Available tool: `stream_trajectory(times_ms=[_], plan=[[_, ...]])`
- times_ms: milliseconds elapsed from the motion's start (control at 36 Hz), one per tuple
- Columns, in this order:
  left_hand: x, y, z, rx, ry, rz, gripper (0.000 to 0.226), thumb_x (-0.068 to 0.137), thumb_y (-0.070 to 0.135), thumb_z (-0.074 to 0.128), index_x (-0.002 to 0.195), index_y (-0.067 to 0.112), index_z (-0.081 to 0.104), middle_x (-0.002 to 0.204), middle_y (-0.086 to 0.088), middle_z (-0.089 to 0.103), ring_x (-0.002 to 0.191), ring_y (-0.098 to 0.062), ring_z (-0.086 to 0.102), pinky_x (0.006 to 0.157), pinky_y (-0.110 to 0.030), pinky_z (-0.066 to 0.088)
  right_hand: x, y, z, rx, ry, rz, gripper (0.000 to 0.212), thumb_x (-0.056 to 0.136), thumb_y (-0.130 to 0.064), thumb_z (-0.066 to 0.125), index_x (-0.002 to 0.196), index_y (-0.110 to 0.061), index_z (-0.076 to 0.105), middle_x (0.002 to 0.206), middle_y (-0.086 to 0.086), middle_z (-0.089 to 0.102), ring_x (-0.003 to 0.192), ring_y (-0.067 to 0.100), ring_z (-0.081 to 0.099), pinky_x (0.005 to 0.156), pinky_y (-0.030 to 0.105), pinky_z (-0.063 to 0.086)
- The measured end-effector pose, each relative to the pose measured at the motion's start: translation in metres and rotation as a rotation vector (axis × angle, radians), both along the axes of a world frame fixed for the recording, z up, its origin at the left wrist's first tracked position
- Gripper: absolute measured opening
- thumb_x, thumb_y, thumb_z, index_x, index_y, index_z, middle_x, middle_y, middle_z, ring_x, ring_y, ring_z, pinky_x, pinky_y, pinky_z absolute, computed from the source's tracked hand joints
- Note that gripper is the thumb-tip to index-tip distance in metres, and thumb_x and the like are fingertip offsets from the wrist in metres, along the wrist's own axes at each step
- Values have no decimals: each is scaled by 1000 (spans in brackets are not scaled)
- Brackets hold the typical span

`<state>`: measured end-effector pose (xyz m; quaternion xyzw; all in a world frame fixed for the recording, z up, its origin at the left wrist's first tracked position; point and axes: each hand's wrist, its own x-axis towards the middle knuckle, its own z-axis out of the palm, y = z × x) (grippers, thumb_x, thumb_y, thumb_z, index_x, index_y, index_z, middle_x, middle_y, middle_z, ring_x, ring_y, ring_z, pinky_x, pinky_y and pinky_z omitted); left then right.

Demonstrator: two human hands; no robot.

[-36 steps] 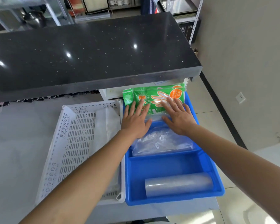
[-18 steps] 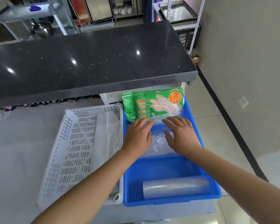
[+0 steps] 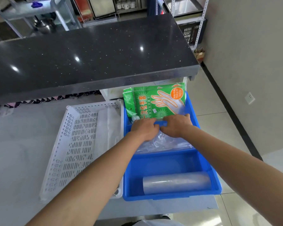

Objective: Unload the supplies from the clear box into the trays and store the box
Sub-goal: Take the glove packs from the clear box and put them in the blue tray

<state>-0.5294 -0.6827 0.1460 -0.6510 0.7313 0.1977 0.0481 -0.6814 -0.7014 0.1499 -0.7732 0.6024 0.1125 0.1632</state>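
Head view: my left hand (image 3: 145, 129) and right hand (image 3: 176, 126) lay curled over the divider of the blue tray (image 3: 170, 162), fingertips hidden; grip undeterminable. Glove packs (image 3: 157, 101) leaned at its far end, roll (image 3: 176, 182) near. The leaning packs risked toppling if nudged. Box unseen.

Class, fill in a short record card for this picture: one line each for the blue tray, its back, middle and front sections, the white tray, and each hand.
Blue tray: on the grey table, right of the white tray, split by dividers
Back section: green glove packets, leaning on the far wall
Middle section: clear plastic bags
Front section: clear plastic roll, lying crosswise
White tray: perforated, some clear plastic inside
Left hand: fingers curled at the back divider, over the bags
Right hand: fingers curled at the same divider; grip hidden
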Motion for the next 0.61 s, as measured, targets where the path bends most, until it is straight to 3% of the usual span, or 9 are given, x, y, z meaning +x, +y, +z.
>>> stream_trajectory(times_ms=[139,250,417,500,611], plan=[[0,-2,7,51,-1,11,40,97,38,33,120,18,59,126,-14,62,107,-33,58,78,-37,37,-3,2,4,33,-23,-4,49,80,-56,41,121,-35,57,122,-3,65,116,25,57,97,48,31],[7,8,17,23,78,15,47,99,38,37,143,25,47,146,-8,51,128,-32,50,102,-40,42,-10,11,16,-38,-99,-18,51,85,-53,47,131,-33,53,129,-4,63,120,24,55,100,47,31],[35,50,44,-201,321,82,51,98,42,48,146,25,44,154,3,40,142,-18,34,114,-29,22,-25,44,47,-239,-401,-63,49,89,-42,57,135,-25,56,139,-4,58,128,23,51,106,42,38],[51,85,55,-253,303,125,56,97,47,48,150,32,35,161,1,26,149,-18,19,121,-34,14,-23,68,57,-303,-565,-109,50,89,-38,63,136,-23,57,146,1,51,137,24,42,110,46,34],[67,145,58,-286,260,219,65,94,59,42,153,44,17,165,12,3,151,-11,-3,121,-32,1,-6,107,51,-277,-618,-110,59,91,-50,57,145,-31,44,159,-3,31,150,22,18,118,50,19]])
